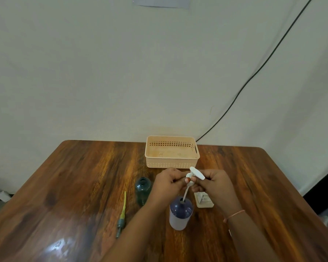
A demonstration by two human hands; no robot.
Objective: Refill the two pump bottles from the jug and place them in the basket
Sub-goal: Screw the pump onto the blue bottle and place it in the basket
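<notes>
1. Head view: left hand (170, 179) and right hand (214, 181) both pinch the white plastic pump (196, 173), its thin tube dipping into the round-shouldered, blue-topped bottle (180, 214) standing mid-table.
2. A glossy green bottle (142, 188) stands open on the left, and the perforated peach basket (171, 164) sits behind.

The single head-worn camera looks forward and down from above the near edge of the wooden tabletop (83, 176), facing a pale wall (102, 72) that fills the upper half of the view. The wide lens bows the tabletop's edges. The left hand (170, 181) and right hand (215, 183) sit close, below centre. The peach basket (171, 164) stands at the far edge, mid-frame.
</notes>
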